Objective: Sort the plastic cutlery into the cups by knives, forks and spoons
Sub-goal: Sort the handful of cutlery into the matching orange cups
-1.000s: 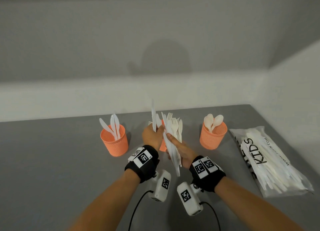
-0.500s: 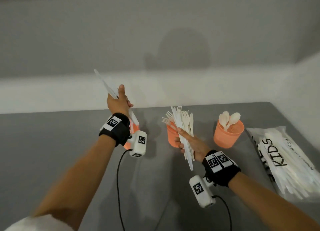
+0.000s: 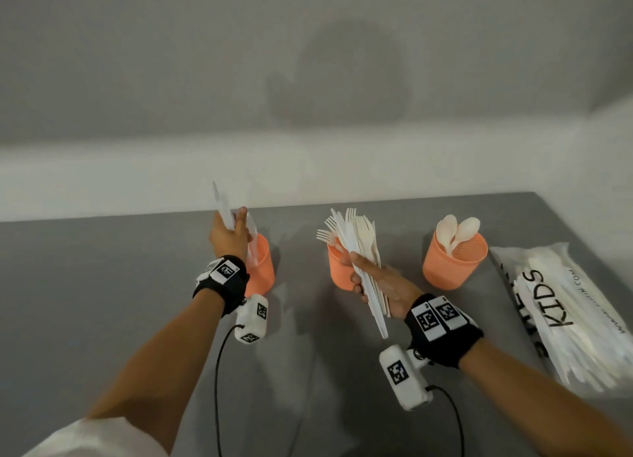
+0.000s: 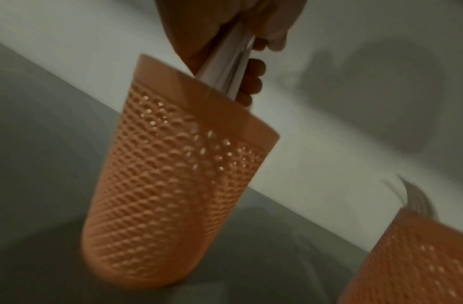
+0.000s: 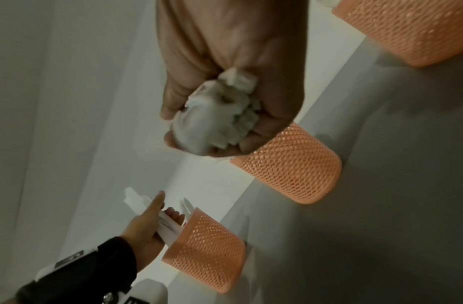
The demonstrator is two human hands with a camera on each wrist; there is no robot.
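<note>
Three cups: we count three orange mesh cups on the grey table — the knife cup left of centre, the fork cup mid-frame, the spoon cup to the right.
Bag: a clear cutlery bag lies at the right edge.
Bundle: our right hand is wrapped around a mixed bundle, tines up, in front of the fork cup.
Knives: our left hand pinches a few knives, their lower ends already inside the knife cup's rim.
Key relation: the knives' long axis runs steeply down and slightly rightward into the cup directly beneath; we judge the left hand, nearer, needs only to let go.
</note>
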